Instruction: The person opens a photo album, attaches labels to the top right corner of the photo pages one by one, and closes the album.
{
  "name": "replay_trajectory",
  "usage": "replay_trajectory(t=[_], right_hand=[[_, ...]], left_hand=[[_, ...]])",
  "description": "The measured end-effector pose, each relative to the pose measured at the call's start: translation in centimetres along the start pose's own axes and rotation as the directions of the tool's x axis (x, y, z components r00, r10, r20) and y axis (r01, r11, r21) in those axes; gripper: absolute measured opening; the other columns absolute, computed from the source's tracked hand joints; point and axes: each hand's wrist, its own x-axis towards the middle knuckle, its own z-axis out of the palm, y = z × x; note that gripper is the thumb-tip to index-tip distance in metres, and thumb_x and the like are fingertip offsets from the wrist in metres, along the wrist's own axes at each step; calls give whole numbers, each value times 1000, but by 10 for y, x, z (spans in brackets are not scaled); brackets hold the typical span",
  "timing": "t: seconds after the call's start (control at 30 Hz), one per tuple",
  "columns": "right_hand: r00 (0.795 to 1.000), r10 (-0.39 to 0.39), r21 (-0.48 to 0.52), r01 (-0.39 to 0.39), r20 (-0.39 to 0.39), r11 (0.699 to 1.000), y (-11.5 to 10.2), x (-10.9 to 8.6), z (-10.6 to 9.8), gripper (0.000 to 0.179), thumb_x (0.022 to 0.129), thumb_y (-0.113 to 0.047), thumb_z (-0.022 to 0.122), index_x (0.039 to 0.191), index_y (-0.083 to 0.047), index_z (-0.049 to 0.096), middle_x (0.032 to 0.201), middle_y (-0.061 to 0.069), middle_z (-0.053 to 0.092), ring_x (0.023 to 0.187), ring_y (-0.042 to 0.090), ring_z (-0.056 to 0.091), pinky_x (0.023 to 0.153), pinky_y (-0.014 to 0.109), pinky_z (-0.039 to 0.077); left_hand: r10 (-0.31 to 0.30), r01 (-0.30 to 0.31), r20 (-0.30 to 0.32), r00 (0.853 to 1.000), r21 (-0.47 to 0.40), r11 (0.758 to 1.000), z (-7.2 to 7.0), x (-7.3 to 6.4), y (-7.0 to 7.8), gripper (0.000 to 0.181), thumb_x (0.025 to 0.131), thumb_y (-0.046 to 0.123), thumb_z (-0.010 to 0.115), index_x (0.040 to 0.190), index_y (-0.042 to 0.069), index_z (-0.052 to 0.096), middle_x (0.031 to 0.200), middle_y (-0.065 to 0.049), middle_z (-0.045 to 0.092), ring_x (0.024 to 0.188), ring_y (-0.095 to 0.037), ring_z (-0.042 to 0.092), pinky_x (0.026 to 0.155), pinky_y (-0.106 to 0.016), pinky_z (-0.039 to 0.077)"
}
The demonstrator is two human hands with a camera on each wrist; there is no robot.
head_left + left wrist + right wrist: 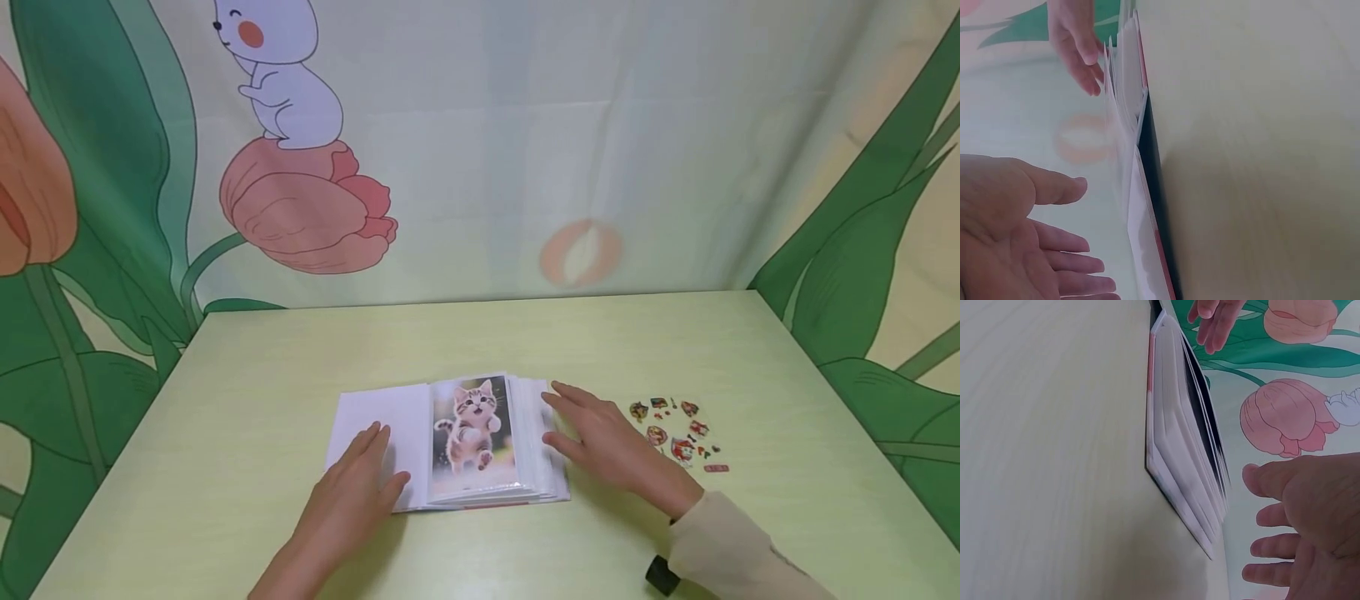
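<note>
A small photo album (390, 454) lies spread on the table, its white inner cover on the left and a kitten picture (474, 433) in the sleeve on the right. My left hand (351, 487) is over the white cover with fingers extended; in the left wrist view a gap shows between those fingers (1079, 262) and the album (1147, 244). At the album's right edge my right hand (600, 437) hovers with loose, straight fingers. The right wrist view shows the stacked sleeves (1179, 425) standing apart from that hand (1310, 519). Neither hand holds anything.
To the right of the album lies a clear sheet of colourful stickers (681, 450), partly behind my right hand. A small black object (662, 575) is near the beige sleeve (738, 550). The pale table (255, 417) ends at a curtain (465, 167) printed with tulips.
</note>
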Motion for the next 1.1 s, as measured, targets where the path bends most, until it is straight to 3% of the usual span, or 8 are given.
replay_trajectory(t=[0.37, 0.57, 0.7, 0.8, 0.93, 1.1], right_hand=[[997, 63, 3, -63, -46, 998, 23, -19, -16, 56, 101, -26, 69, 148, 0, 54, 159, 19, 43, 143, 41, 43, 110, 65, 39], [993, 96, -14, -97, -67, 995, 40, -29, -26, 56, 101, -23, 70, 147, 3, 53, 158, 22, 43, 140, 44, 45, 108, 61, 43], [990, 125, -14, -126, -70, 992, 49, -35, -32, 56, 100, -20, 70, 147, 5, 52, 157, 23, 43, 139, 46, 44, 104, 63, 45], [989, 130, -16, -132, -73, 991, 55, -38, -33, 57, 99, -18, 71, 147, 7, 52, 157, 24, 42, 139, 47, 44, 104, 63, 45], [988, 132, -45, -136, -75, 990, 60, -41, -34, 58, 98, -15, 73, 145, 9, 52, 156, 27, 43, 137, 48, 45, 105, 62, 45], [985, 163, -54, -166, -62, 985, 67, -45, -35, 59, 98, -14, 72, 146, 11, 50, 155, 29, 42, 138, 49, 43, 108, 64, 41]], left_hand=[[147, -145, -74, 986, 25, 989, 15, 15, 35, 66, 96, 20, 74, 148, -10, 48, 154, -28, 45, 141, -47, 43, 110, -59, 42], [281, -277, -160, 946, 47, 960, 26, 26, 56, 62, 93, 18, 76, 142, -12, 53, 145, -31, 52, 132, -46, 54, 103, -56, 49], [337, -336, -188, 923, 40, 941, 31, 34, 70, 53, 92, 13, 76, 135, -13, 59, 144, -30, 55, 133, -45, 53, 104, -54, 49], [347, -352, -180, 921, 1, 936, 33, 39, 78, 54, 93, 12, 75, 137, -12, 57, 147, -29, 52, 138, -45, 49, 108, -54, 46], [344, -353, -125, 931, -54, 934, 34, 46, 87, 61, 97, 16, 72, 147, -11, 48, 155, -29, 44, 144, -44, 42, 115, -55, 38], [370, -373, -66, 927, -29, 928, 39, 54, 102, 62, 100, 18, 69, 150, -9, 45, 158, -27, 40, 147, -41, 37, 117, -55, 36]])
